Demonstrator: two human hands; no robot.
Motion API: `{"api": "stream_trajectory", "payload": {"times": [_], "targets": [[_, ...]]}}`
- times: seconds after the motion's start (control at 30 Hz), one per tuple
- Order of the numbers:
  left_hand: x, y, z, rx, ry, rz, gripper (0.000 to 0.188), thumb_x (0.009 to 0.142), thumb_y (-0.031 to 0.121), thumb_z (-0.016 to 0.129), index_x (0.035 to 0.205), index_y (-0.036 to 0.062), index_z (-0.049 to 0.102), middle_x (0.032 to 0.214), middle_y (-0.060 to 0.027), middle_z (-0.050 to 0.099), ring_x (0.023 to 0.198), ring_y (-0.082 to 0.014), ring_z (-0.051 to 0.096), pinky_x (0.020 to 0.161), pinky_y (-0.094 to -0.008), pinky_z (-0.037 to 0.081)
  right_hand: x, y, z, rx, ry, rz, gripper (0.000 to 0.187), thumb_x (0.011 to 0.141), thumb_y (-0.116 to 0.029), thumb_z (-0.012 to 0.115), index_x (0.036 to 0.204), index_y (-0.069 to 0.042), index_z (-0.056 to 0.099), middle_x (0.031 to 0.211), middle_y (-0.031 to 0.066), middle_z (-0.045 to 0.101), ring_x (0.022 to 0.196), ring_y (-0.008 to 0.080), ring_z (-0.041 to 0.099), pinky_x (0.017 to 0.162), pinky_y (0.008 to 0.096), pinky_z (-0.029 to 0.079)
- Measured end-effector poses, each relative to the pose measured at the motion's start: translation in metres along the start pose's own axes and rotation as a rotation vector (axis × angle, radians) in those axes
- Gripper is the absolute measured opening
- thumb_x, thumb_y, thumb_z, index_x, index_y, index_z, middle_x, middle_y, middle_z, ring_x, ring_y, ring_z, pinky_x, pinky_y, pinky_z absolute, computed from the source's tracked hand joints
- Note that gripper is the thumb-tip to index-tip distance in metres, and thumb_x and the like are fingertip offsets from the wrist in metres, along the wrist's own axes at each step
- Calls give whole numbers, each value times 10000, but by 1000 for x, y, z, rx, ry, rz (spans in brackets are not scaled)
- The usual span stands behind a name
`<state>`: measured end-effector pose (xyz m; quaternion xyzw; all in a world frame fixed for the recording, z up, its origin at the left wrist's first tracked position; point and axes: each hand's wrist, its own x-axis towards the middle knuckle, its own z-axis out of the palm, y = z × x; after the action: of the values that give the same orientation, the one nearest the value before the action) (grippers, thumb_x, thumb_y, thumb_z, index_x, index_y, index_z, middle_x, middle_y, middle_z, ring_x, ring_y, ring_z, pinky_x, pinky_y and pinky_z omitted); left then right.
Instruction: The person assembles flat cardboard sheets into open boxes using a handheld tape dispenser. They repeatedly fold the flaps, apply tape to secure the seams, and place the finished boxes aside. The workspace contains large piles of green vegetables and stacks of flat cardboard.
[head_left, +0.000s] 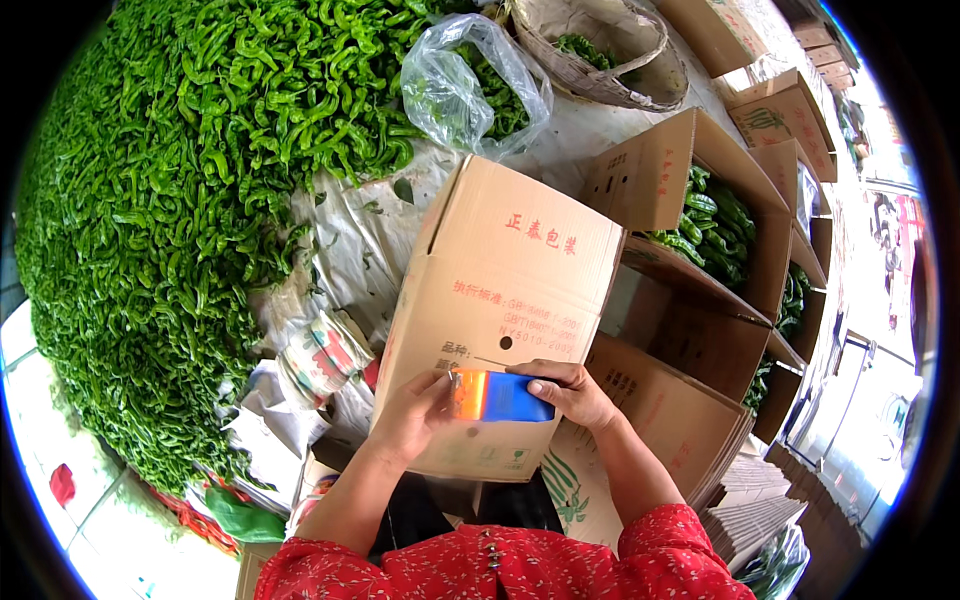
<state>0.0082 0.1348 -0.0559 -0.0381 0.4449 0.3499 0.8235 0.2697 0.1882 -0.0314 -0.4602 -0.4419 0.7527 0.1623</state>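
A small, smooth, blue-and-orange rectangular object (518,397) spans the gap between my two hands; its exact kind is unclear. My left hand (412,414) pinches its orange end. At the blue end, my right hand (572,393) grips with the thumb on the front and the fingers along the upper edge. Directly behind it stands a tall brown cardboard carton (520,265) with red print and a round hole in its side. The lower part of that carton is partly covered by my hands and the object.
A large heap of green peppers (200,180) fills the left side. Beyond the carton are a clear plastic bag (440,95) and a wicker basket (590,75). On the right stand open cartons (640,180) of peppers and a stack of flattened cardboard (690,440).
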Motion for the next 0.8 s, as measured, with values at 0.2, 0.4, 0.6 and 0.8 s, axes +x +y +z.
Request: {"api": "stream_trajectory", "payload": {"times": [0.2,0.4,0.6,0.8], "targets": [[15,-12,14,197,81,83,180,891,130,624,1010,-5,614,786,-51,616,672,-128,573,638,-271,474,1,7,-23,-173,-106,-104,537,832,-267,717,1291,-54,538,1141,113,641,1016,220,611,894,325,483],[26,67,25,886,297,292,76,863,7,603,915,43,644,751,1,621,620,-74,551,567,-222,460,-7,-23,-36,-898,-22,-337,844,684,-297,808,1400,-106,404,1001,177,592,905,342,610,839,394,514],[98,183,-71,1075,576,453,45,851,54,623,882,30,645,702,0,593,518,-72,457,483,-232,382,-96,13,-171,-1174,296,185,829,622,-244,778,1383,-178,457,976,131,599,875,322,631,784,407,540],[216,125,-115,1165,538,245,85,834,86,639,879,27,680,721,-45,654,652,-113,577,599,-280,463,-43,63,-175,-1330,233,708,728,679,-370,712,1356,-232,482,980,142,617,912,313,635,769,421,519]]}}
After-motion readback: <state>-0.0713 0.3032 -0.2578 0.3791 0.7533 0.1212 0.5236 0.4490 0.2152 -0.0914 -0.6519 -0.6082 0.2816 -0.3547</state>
